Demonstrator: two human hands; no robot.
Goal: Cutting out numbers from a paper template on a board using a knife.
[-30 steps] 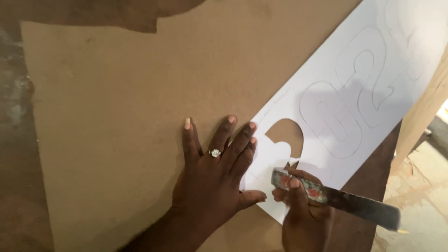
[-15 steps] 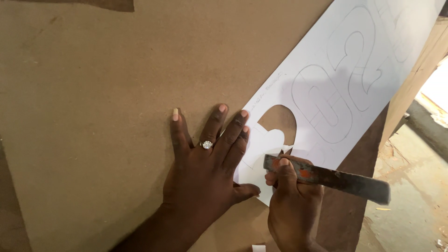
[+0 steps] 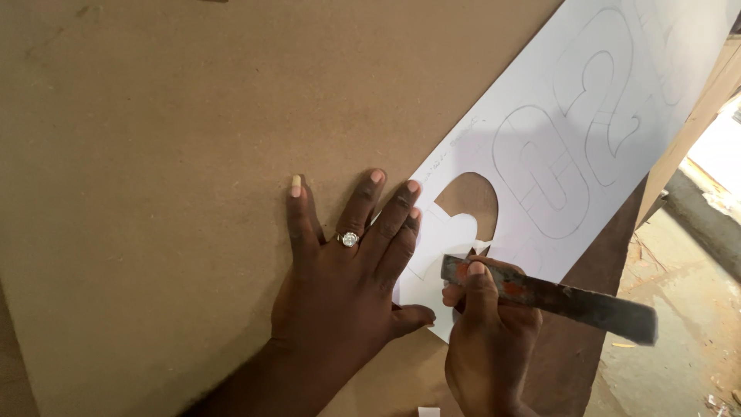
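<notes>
left hand [image 3: 343, 297] flat on white paper stencil [image 3: 571, 147] | right hand [image 3: 486, 347] grips flat metal blade [image 3: 556, 300] | brown board [image 3: 193, 154]

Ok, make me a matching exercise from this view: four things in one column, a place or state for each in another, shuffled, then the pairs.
Things:
1. left hand
2. right hand
3. white paper sheet
4. ring

Places or states:
A. on a finger of the flat hand
B. grips a flat metal blade
C. lies on the brown board, one shape cut out
D. spread flat, fingertips on the sheet's edge

Pairs: 1-D, 2-B, 3-C, 4-A
</notes>
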